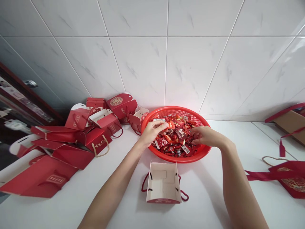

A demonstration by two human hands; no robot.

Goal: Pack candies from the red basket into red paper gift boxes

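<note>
A red plastic basket [176,159] holds a heap of wrapped candies [181,134], mostly red with some orange and white. Over its left side, my left hand [154,131] pinches an orange-red wrapped candy [171,125] between thumb and fingers. On the right, my right hand [202,136] reaches in over the rim, its bent fingers apart at the candies' surface; nothing shows clearly between them. In front of the basket stands an open gift box [164,183] with a pale inside and dark red cord handles; no candy shows in it.
Several red gift boxes [59,168] with handles crowd the left side, some with lids up. At right lie a red box with a rope handle [292,179], a red ribbon [259,175] and an open cardboard box [290,127]. A tiled wall [186,70] rises behind the white counter [114,194].
</note>
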